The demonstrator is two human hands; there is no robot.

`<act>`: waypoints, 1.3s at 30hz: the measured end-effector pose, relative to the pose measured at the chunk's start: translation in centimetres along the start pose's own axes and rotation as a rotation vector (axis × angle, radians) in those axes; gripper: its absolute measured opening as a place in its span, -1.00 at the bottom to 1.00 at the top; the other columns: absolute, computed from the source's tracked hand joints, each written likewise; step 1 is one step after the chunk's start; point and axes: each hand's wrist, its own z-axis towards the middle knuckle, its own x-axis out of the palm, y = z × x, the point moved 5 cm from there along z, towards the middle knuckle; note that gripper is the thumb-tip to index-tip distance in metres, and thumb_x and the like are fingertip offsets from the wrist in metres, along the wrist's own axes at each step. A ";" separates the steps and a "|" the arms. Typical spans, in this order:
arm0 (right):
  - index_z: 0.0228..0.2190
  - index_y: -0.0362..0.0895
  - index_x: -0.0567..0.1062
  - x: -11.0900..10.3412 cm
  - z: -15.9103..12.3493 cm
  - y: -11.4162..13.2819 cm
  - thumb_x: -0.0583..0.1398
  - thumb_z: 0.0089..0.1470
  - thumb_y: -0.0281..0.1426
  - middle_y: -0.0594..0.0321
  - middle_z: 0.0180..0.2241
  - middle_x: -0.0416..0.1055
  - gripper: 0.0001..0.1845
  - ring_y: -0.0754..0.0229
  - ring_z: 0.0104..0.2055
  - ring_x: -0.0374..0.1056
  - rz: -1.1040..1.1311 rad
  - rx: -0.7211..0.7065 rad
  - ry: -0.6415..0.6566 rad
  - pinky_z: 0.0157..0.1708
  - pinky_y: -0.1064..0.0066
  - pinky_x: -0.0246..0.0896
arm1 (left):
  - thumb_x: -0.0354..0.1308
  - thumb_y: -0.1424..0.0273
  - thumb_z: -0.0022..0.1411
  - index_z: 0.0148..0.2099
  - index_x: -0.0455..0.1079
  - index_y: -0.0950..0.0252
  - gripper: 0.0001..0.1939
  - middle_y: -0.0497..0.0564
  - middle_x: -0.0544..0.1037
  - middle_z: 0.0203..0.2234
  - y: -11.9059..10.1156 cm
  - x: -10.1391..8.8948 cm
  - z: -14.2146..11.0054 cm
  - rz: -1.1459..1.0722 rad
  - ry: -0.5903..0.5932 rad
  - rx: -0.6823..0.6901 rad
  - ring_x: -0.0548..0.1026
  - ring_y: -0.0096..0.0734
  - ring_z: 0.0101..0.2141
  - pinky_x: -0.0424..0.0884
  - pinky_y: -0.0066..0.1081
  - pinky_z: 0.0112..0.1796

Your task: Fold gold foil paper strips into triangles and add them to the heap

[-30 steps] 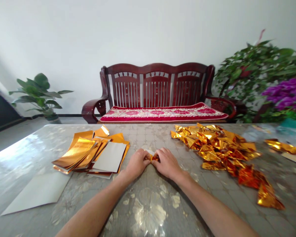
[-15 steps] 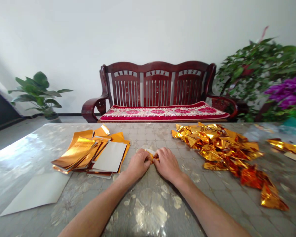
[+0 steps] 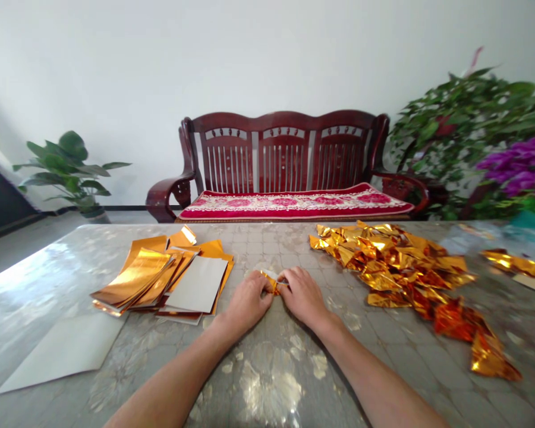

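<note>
Left hand point(image 3: 248, 303) and right hand point(image 3: 303, 296) are both curled inward, knuckles up, and meet at the centre of the work area. Together they pinch a small folded piece of gold metallic foil point(image 3: 271, 283) between the fingertips, with a pale edge showing at its top. Whether the piece touches the mottled grey glossy table point(image 3: 267, 380) cannot be determined.

To the left of the left hand lies a fanned stack of rectangular gold-foil sheets point(image 3: 160, 279), some turned white side up. A loose white rectangular sheet point(image 3: 62, 351) lies flat just beside the stack, nearer the table edge. To the right of the right hand, near but not touching it, lies a loose heap of crumpled gold-orange foil pieces point(image 3: 405, 273). A crumpled gold foil strip point(image 3: 515, 264) lies apart, further right.

Beyond the table stands a dark-red wooden bench point(image 3: 285, 142) with a slatted back and a red floral cushion point(image 3: 294, 204), flanked by a green potted plant point(image 3: 66, 160) and purple flowers point(image 3: 521, 166).
</note>
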 end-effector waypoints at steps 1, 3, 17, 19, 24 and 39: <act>-0.28 -0.06 0.47 0.0 0.1 -0.1 0.15 0.15 -0.38 0.22 -0.21 0.42 -0.91 0.14 -0.10 0.27 0.008 0.007 -0.003 -0.17 0.38 0.05 | 0.06 0.54 0.12 -0.40 0.34 0.27 -0.90 -0.04 0.42 -0.38 -0.1 0.0 0.0 0.004 -0.006 0.000 0.42 -0.40 -0.31 0.24 -0.43 -0.27; -0.32 -0.06 0.47 0.1 0.2 -0.2 0.17 0.13 -0.38 0.23 -0.23 0.42 -0.94 0.15 -0.12 0.28 0.019 0.023 -0.004 -0.18 0.39 0.05 | 0.07 0.53 0.13 -0.40 0.34 0.27 -0.91 -0.04 0.42 -0.37 -0.3 -0.1 -0.1 0.008 -0.017 0.003 0.42 -0.40 -0.30 0.24 -0.44 -0.27; -0.34 -0.06 0.48 0.2 0.8 -0.8 0.15 0.18 -0.35 0.25 -0.22 0.41 -0.89 0.20 -0.10 0.31 0.083 0.072 0.039 -0.17 0.42 0.08 | 0.04 0.47 0.23 -0.45 0.30 0.28 -0.82 -0.04 0.39 -0.41 -0.2 0.3 0.0 0.082 -0.051 -0.057 0.37 -0.46 -0.40 0.17 -0.45 -0.37; -0.34 -0.06 0.47 0.2 0.8 -0.7 0.15 0.18 -0.34 0.25 -0.23 0.41 -0.89 0.20 -0.11 0.32 0.066 0.074 0.036 -0.19 0.42 0.08 | 0.04 0.46 0.24 -0.44 0.30 0.28 -0.81 -0.04 0.40 -0.39 -0.3 0.3 0.0 0.082 -0.051 -0.060 0.38 -0.45 -0.39 0.19 -0.45 -0.36; -0.35 -0.07 0.46 0.2 0.8 -0.5 0.16 0.18 -0.33 0.22 -0.22 0.41 -0.90 0.18 -0.12 0.31 -0.005 0.082 0.029 -0.22 0.41 0.06 | 0.05 0.43 0.26 -0.45 0.30 0.28 -0.80 -0.03 0.40 -0.38 -0.2 0.4 0.1 0.094 -0.048 -0.076 0.39 -0.44 -0.37 0.20 -0.44 -0.34; -0.31 -0.09 0.43 0.3 0.7 0.2 0.10 0.22 -0.37 0.16 -0.22 0.41 -0.89 0.12 -0.14 0.31 -0.165 0.064 0.018 -0.25 0.36 0.07 | 0.10 0.51 0.18 -0.33 0.35 0.25 -0.93 -0.06 0.44 -0.37 0.3 0.6 -0.1 0.047 -0.089 -0.090 0.40 -0.42 -0.34 0.23 -0.46 -0.31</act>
